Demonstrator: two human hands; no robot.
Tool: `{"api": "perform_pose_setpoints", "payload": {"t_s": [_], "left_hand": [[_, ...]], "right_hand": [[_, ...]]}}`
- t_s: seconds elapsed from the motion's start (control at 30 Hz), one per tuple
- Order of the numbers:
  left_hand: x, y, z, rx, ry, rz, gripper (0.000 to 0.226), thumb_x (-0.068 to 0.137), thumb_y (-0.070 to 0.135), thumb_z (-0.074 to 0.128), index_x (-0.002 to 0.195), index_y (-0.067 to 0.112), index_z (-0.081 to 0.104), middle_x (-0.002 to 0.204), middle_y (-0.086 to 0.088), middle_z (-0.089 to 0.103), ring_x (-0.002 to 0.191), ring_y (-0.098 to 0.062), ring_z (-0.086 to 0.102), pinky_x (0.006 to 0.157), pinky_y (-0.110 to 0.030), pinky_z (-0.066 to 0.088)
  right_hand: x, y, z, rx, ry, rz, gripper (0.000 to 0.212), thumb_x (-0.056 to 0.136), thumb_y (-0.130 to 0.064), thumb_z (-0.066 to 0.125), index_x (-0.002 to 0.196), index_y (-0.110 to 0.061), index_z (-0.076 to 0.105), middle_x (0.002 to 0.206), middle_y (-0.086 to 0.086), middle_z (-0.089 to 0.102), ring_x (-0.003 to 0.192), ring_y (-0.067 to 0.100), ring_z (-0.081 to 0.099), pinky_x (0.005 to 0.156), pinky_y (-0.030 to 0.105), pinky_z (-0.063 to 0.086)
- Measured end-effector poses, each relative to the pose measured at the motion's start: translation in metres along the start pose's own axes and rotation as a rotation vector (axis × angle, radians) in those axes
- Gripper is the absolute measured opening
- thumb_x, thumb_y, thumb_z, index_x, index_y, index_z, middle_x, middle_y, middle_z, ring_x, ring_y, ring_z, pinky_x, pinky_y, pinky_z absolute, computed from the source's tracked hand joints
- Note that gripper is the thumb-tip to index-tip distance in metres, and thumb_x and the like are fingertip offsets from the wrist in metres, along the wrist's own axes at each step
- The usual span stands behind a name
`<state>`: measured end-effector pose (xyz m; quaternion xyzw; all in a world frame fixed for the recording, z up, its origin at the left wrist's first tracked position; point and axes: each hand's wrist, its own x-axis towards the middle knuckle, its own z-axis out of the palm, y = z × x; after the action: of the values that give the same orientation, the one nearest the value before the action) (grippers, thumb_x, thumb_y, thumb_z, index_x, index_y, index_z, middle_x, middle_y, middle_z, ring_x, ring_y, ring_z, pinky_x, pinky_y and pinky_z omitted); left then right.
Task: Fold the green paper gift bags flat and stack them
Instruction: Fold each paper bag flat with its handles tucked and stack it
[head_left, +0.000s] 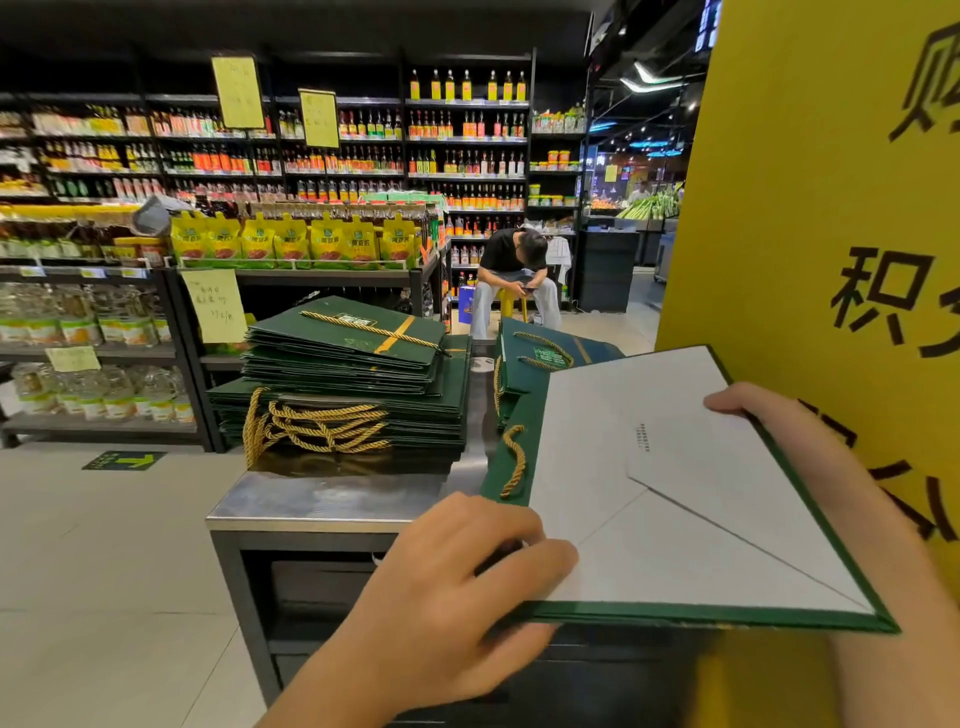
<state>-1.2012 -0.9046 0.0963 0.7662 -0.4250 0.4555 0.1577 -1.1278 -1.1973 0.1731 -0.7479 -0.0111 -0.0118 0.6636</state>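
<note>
1. Firstly, the left hand (457, 577) curls its fingers (545, 558) over the near left corner of a flattened green paper bag (675, 519), thumb tucked beneath, so the edge is clamped.
2. The right hand (763, 415) grips the bag's far right edge with one digit lying on top; its other fingers are hidden behind the bag.
3. Between both hands the bag tilts flat, pale matte underside up, creased in diagonal folds, rimmed in dark green.
4. A twisted gold rope handle (514, 460) hangs at its far left end.
5. Left of it, on the brushed steel desk (322, 499), sits a tall stack of folded green bags (348, 374), rope handles spilling off the front.
6. A smaller pile (540, 353) lies behind the held bag.
7. A glossy yellow sign (831, 208) stands at right.
</note>
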Motion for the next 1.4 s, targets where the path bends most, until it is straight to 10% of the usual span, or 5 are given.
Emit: {"api": "perform_pose_setpoints", "payload": {"t_s": [0.53,0.83,1.03,1.17,1.4], "left_hand": [[0.032,-0.089,0.033,-0.762,0.131,-1.404,0.055,0.100,0.008,0.059,0.150,0.016,0.036,0.125,0.000,0.065,0.093,-0.011,0.071,0.082,-0.029,0.058],[0.022,-0.092,0.048,-0.845,-0.052,-1.380,0.026,0.099,0.014,0.064,0.124,0.006,0.063,0.097,-0.007,0.079,0.092,-0.022,0.076,0.086,-0.039,0.062],[0.021,-0.096,0.050,-0.928,-0.062,-1.414,0.013,0.099,0.004,0.061,0.108,-0.001,0.068,0.093,-0.016,0.078,0.085,-0.027,0.077,0.070,-0.034,0.064],[0.019,-0.100,0.052,-0.945,-0.096,-1.402,0.012,0.098,0.002,0.061,0.106,-0.003,0.068,0.093,-0.017,0.078,0.080,-0.023,0.076,0.066,-0.032,0.063],[0.009,-0.104,0.052,-0.893,-0.134,-1.304,0.017,0.099,0.002,0.060,0.115,-0.003,0.065,0.086,-0.019,0.071,0.080,-0.017,0.072,0.067,-0.025,0.057]], "right_hand": [[0.052,0.044,0.044,0.149,0.045,0.003,0.028,0.102,-0.009,0.054,0.127,-0.018,0.061,0.103,0.007,0.077,0.086,0.024,0.076,0.063,0.037,0.060],[0.060,0.056,0.050,0.133,0.102,-0.031,0.018,0.101,-0.012,0.058,0.113,-0.025,0.061,0.103,0.001,0.075,0.081,0.018,0.076,0.063,0.032,0.059],[0.060,0.065,0.074,-0.572,0.506,-0.387,0.042,0.090,-0.016,0.074,0.129,-0.020,0.059,0.125,0.000,0.056,0.111,0.017,0.052,0.089,0.036,0.047],[0.049,0.047,0.117,-0.494,0.276,-0.474,0.002,0.093,-0.024,0.068,0.094,-0.026,0.070,0.092,-0.011,0.066,0.085,0.007,0.060,0.071,0.026,0.052],[0.067,0.042,0.170,-0.780,0.128,-0.261,0.055,0.075,-0.078,0.064,0.074,-0.023,0.062,0.074,-0.007,0.064,0.076,0.015,0.060,0.063,0.032,0.045]]}}
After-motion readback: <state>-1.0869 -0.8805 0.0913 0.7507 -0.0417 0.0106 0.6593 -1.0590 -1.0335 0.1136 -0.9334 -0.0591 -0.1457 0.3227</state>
